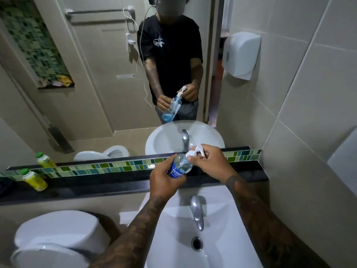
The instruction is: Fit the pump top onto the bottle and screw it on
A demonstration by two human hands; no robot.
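Observation:
A clear bottle [180,165] with blue liquid and a blue label is tilted over the sink, its neck pointing up and to the right. My left hand [164,178] is wrapped around its lower half. The white pump top [194,152] sits on the bottle's neck, nozzle pointing away to the right. My right hand [209,162] grips the pump's collar with thumb and fingers. The mirror ahead shows the same hold from the front.
A white sink [222,238] with a chrome tap [197,211] lies right below my hands. A dark ledge [96,187] under the mirror carries a yellow bottle [34,179] at the left. A toilet [56,235] stands lower left, a wall dispenser [241,55] upper right.

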